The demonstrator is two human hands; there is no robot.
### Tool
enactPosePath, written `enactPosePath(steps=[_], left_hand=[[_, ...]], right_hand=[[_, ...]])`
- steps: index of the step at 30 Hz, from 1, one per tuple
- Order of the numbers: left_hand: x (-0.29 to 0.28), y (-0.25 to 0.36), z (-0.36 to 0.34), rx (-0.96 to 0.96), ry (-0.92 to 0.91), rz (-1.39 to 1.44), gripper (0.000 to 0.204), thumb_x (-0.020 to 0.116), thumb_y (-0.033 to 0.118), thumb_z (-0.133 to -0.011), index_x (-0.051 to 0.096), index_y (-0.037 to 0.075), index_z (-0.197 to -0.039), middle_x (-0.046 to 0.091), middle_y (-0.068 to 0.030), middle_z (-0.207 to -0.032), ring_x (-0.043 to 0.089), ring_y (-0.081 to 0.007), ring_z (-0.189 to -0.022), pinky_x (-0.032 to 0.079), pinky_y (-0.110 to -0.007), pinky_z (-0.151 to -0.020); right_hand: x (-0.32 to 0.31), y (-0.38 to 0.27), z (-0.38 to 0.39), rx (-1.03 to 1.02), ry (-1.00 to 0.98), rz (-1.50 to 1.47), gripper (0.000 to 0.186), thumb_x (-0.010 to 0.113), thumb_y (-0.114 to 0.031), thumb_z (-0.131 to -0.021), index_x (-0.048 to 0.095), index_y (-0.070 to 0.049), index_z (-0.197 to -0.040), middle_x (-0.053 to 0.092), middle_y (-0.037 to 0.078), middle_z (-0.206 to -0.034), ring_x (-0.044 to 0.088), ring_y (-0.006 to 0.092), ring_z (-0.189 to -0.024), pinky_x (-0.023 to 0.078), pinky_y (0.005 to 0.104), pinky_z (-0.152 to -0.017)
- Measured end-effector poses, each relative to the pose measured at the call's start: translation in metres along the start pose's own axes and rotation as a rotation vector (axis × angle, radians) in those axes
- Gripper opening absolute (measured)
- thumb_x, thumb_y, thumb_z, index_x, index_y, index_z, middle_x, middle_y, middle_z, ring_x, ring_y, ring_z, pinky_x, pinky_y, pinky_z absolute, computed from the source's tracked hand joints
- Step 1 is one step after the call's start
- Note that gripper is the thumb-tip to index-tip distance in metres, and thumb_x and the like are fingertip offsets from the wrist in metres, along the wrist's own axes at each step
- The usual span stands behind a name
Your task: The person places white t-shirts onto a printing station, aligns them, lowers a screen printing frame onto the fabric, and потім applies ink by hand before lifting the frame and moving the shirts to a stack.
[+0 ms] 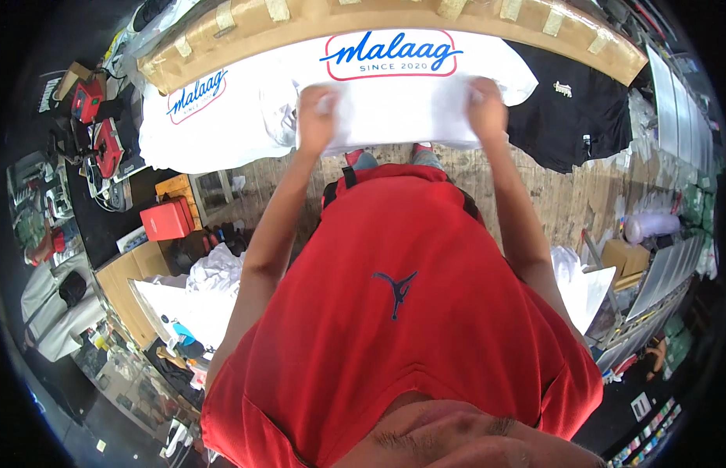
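A white T-shirt (394,101) with a blue and red printed emblem hangs over the edge of a cardboard-covered table (378,15). My left hand (316,117) grips the shirt's lower left edge. My right hand (486,109) grips its lower right edge. Both hands hold the fabric up in front of my red shirt. A second white T-shirt (207,117) with the same emblem lies to the left on the table edge.
A black garment (569,117) lies at the table's right. A red box (169,218) and red tools (105,148) sit on a dark bench at left. Cardboard boxes (129,288) and white bags (214,281) stand on the wooden floor (566,195).
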State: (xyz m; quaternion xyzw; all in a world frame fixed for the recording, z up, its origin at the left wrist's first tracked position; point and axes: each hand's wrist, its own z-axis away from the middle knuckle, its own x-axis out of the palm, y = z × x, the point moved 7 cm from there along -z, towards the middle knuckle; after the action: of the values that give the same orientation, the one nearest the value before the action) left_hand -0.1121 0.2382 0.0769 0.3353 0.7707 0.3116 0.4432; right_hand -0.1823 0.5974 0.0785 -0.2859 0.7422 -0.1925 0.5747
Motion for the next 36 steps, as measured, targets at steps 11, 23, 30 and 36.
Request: enactPosePath(steps=[11, 23, 30, 36], left_hand=[[0.13, 0.039, -0.033, 0.241, -0.653, -0.485, 0.087, 0.066, 0.058, -0.079, 0.029, 0.029, -0.152, 0.014, -0.0122, -0.161, 0.008, -0.0356, -0.148, 0.005, -0.053, -0.119], [0.074, 0.014, -0.024, 0.082, -0.477, -0.646, 0.098, 0.056, 0.072, -0.08, 0.024, 0.015, -0.153, 0.017, -0.0182, -0.159, 0.01, -0.038, -0.147, 0.01, -0.057, -0.117], [-0.016, -0.063, 0.015, -0.354, -0.259, -0.733, 0.099, 0.052, 0.067, -0.086, 0.018, 0.0, -0.151, 0.018, -0.0282, -0.155, 0.012, -0.0476, -0.144, 0.011, -0.056, -0.117], [0.081, 0.012, -0.059, 0.252, -0.331, -0.397, 0.055, 0.05, 0.034, -0.096, 0.045, -0.006, -0.134, 0.039, -0.027, -0.144, 0.03, -0.0412, -0.137, 0.022, -0.052, -0.115]], right_hand=[[0.073, -0.071, -0.012, -0.423, -0.327, 0.254, 0.08, 0.064, -0.048, -0.084, 0.034, -0.013, -0.149, 0.026, 0.017, -0.156, 0.018, 0.0392, -0.145, 0.014, 0.0534, -0.118], [0.057, -0.051, -0.012, -0.369, -0.355, 0.399, 0.087, 0.053, -0.065, -0.087, 0.027, -0.014, -0.152, 0.019, 0.017, -0.158, 0.014, 0.0357, -0.147, 0.012, 0.0533, -0.118], [0.026, 0.002, -0.024, -0.033, -0.164, 0.487, 0.091, 0.05, -0.064, -0.088, 0.024, -0.004, -0.151, 0.021, 0.02, -0.157, 0.016, 0.042, -0.145, 0.015, 0.0547, -0.117], [0.111, -0.088, -0.064, -0.334, -0.295, 0.246, 0.066, 0.052, -0.044, -0.095, 0.035, -0.006, -0.147, 0.02, 0.023, -0.156, 0.017, 0.0432, -0.144, 0.014, 0.0544, -0.117]])
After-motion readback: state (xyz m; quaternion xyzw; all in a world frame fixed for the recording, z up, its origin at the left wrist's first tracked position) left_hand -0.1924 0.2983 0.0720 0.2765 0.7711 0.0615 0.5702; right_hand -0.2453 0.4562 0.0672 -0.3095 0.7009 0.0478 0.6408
